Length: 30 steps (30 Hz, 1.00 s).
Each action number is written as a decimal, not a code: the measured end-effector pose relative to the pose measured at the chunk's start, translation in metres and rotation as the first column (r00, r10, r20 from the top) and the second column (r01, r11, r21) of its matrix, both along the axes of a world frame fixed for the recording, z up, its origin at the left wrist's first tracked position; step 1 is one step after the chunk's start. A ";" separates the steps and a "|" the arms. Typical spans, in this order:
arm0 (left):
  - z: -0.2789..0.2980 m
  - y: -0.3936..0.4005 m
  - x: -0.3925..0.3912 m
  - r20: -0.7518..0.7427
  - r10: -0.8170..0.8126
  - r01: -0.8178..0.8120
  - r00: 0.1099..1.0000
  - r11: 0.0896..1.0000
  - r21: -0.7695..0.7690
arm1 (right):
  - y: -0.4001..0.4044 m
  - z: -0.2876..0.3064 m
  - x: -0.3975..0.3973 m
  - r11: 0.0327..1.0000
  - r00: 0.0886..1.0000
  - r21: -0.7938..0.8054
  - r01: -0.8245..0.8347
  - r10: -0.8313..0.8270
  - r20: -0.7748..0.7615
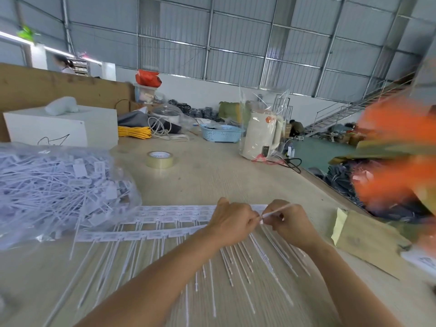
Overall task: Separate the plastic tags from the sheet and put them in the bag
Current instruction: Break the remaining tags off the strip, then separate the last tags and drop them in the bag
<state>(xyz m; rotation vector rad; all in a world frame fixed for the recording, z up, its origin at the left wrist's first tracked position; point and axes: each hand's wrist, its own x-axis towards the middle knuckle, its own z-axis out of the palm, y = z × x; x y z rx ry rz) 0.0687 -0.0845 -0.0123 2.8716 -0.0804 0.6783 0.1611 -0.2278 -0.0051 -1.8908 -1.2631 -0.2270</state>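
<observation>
Left of the sheet (165, 217), a clear bag (59, 192) heaped with loose white tags lies on the desk (212, 175), its edge touching the sheet's left end. The sheet lies flat on the desk, its thin tails pointing toward the person. At the sheet's right end the left hand (232, 224) has its grip curled down on the sheet. Just right of it, the right hand (289, 223) pinches a single tag (274, 212) between thumb and fingers, tilted up off the sheet
</observation>
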 end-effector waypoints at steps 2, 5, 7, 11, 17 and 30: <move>0.001 0.001 0.001 -0.020 -0.046 0.041 0.999 0.982 -0.184 | -0.001 0.003 0.001 0.997 0.996 -0.024 0.078 -0.077 0.036; 0.008 0.005 -0.002 -0.047 -0.164 0.119 0.985 0.855 -0.504 | -0.010 0.009 0.010 0.962 0.960 -0.037 0.269 -0.265 0.089; 0.011 0.008 -0.003 -0.061 -0.176 0.121 0.983 0.855 -0.505 | -0.024 0.016 0.021 0.934 0.921 0.009 0.358 -0.351 -0.168; 0.007 0.011 0.000 -0.034 -0.055 0.042 0.998 0.953 -0.301 | -0.028 0.037 0.016 0.955 0.598 0.220 0.197 0.061 -0.799; 0.006 0.010 -0.003 -0.076 -0.141 0.108 0.987 0.938 -0.330 | -0.003 0.027 -0.013 0.998 0.592 0.035 0.051 -0.002 -0.806; 0.011 0.024 -0.007 -0.237 -0.159 0.050 0.958 0.910 -0.411 | 0.012 0.012 -0.025 0.985 0.642 0.111 0.132 0.001 -0.767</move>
